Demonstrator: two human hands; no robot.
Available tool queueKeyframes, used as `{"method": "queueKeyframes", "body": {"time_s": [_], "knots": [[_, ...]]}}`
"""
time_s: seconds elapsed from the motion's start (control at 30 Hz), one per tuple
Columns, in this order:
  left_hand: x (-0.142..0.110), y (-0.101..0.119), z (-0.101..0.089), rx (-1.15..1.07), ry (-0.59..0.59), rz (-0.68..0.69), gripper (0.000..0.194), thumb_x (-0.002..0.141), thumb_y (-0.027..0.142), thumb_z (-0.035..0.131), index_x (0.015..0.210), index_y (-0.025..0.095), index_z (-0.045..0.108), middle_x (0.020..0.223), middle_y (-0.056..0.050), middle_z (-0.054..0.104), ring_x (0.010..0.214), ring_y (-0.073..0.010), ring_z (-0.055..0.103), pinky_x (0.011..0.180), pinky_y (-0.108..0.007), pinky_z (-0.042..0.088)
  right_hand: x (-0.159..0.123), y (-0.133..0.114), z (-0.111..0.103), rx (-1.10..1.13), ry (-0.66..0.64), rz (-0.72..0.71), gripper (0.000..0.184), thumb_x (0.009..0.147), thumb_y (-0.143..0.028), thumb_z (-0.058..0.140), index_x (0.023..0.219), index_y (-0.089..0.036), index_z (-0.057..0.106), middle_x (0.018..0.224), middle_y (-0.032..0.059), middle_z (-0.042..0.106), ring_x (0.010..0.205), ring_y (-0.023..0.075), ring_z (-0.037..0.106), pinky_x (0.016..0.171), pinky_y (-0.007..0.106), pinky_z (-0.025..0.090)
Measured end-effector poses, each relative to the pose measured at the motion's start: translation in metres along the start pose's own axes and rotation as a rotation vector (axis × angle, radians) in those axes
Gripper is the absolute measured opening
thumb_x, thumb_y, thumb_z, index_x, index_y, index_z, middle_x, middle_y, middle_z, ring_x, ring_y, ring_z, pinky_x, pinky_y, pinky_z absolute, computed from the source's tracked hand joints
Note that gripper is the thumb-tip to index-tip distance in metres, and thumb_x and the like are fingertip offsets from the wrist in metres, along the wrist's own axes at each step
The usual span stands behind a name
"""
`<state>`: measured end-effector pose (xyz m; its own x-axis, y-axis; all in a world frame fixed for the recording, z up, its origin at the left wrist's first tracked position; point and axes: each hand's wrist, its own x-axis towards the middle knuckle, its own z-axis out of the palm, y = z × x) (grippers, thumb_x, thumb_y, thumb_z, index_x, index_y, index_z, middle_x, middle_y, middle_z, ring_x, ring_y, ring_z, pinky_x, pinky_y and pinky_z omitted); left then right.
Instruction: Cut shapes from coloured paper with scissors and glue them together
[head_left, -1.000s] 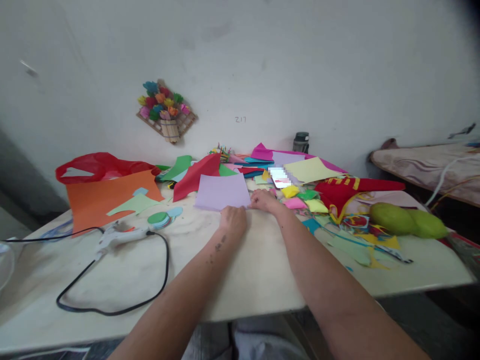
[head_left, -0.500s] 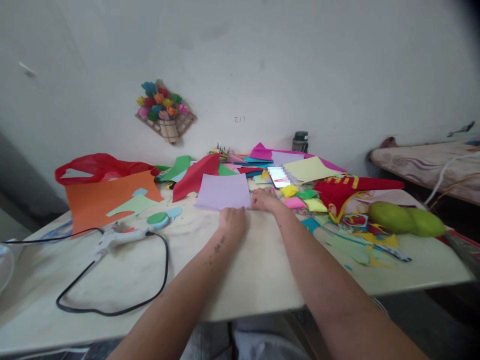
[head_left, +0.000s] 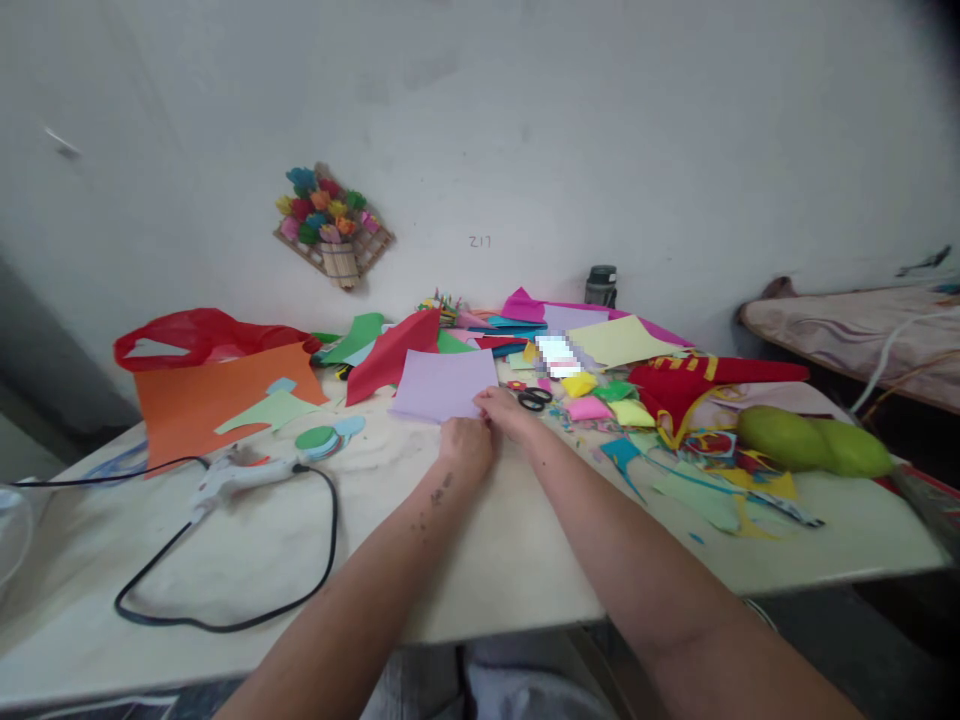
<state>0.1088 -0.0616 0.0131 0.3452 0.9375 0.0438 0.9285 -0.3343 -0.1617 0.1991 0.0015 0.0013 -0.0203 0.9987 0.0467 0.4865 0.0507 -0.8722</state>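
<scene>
A light purple sheet of paper (head_left: 444,382) lies at the middle of the table, its near edge slightly bent up. My left hand (head_left: 466,440) is closed at the near right part of that edge, fingers curled on the paper. Close beside it, my right hand (head_left: 508,412) pinches the sheet's right side near the corner. The fingertips of both hands are partly hidden. Just right of my right hand lie black-handled scissors (head_left: 535,400).
At left are a white glue gun (head_left: 244,478) with a looping black cord, green paper circles (head_left: 315,437) and orange paper (head_left: 217,385). To the right lie a phone (head_left: 557,355), small folded paper pieces (head_left: 589,408), a red-and-yellow cloth item (head_left: 675,390) and a green fruit-like object (head_left: 814,440).
My right hand has moved left along the purple sheet, closer to my left hand. The scissors it covered now show. My left hand stays nearly in place.
</scene>
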Motion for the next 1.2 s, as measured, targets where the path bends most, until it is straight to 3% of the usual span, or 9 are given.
{"method": "queueKeyframes", "body": {"time_s": [0.1, 0.3, 0.5, 0.77, 1.03, 1.2], "knots": [[-0.004, 0.0, 0.0, 0.011, 0.018, 0.015, 0.029, 0.083, 0.011, 0.036, 0.093, 0.01, 0.064, 0.086, -0.016, 0.066, 0.088, -0.0252, 0.062, 0.071, -0.034, 0.041, -0.002, 0.001, 0.006, -0.182, 0.004, -0.034, 0.02, 0.08, -0.023, 0.045, 0.083, -0.013, 0.062, 0.073, 0.004, 0.062, 0.065, 0.0116, 0.054, 0.059, 0.02, 0.038], [-0.014, -0.003, 0.008, -0.051, 0.169, -0.1, 0.033, 0.086, 0.018, 0.032, 0.109, 0.006, 0.054, 0.087, -0.017, 0.064, 0.089, -0.0246, 0.06, 0.078, -0.035, 0.038, -0.002, -0.001, 0.005, -0.28, -0.004, -0.061, 0.019, 0.078, -0.017, 0.047, 0.08, -0.011, 0.065, 0.078, 0.0056, 0.065, 0.07, 0.0123, 0.055, 0.059, 0.02, 0.037], [-0.014, -0.005, 0.014, -0.078, 0.114, -0.225, 0.039, 0.084, 0.022, 0.033, 0.111, 0.004, 0.055, 0.106, -0.021, 0.06, 0.101, -0.0271, 0.055, 0.081, -0.035, 0.038, 0.004, 0.004, 0.013, -0.323, 0.001, -0.091, 0.017, 0.072, -0.011, 0.05, 0.077, -0.012, 0.066, 0.079, 0.005, 0.066, 0.073, 0.0128, 0.057, 0.062, 0.019, 0.038], [-0.015, -0.009, 0.013, -0.077, 0.107, -0.2, 0.039, 0.082, 0.024, 0.034, 0.107, 0.005, 0.058, 0.108, -0.021, 0.058, 0.099, -0.0281, 0.054, 0.079, -0.036, 0.04, 0.003, 0.005, 0.015, -0.347, 0.019, -0.126, 0.014, 0.07, -0.009, 0.053, 0.074, -0.015, 0.065, 0.082, 0.0051, 0.067, 0.077, 0.0141, 0.058, 0.066, 0.02, 0.04], [-0.017, -0.019, 0.009, -0.057, 0.134, -0.095, 0.035, 0.083, 0.024, 0.032, 0.093, 0.01, 0.063, 0.096, -0.016, 0.063, 0.092, -0.0249, 0.058, 0.08, -0.034, 0.04, 0.004, 0.009, 0.015, -0.367, 0.032, -0.147, 0.015, 0.068, -0.011, 0.059, 0.083, -0.014, 0.063, 0.087, 0.0048, 0.063, 0.076, 0.0123, 0.056, 0.069, 0.021, 0.042], [-0.017, -0.021, 0.008, -0.053, 0.123, -0.093, 0.036, 0.084, 0.025, 0.032, 0.1, 0.008, 0.06, 0.095, -0.017, 0.063, 0.092, -0.0254, 0.058, 0.078, -0.035, 0.04, 0.007, 0.012, 0.016, -0.336, 0.03, -0.176, 0.013, 0.07, -0.011, 0.058, 0.082, -0.013, 0.063, 0.083, 0.0047, 0.063, 0.075, 0.012, 0.056, 0.069, 0.021, 0.042]]}}
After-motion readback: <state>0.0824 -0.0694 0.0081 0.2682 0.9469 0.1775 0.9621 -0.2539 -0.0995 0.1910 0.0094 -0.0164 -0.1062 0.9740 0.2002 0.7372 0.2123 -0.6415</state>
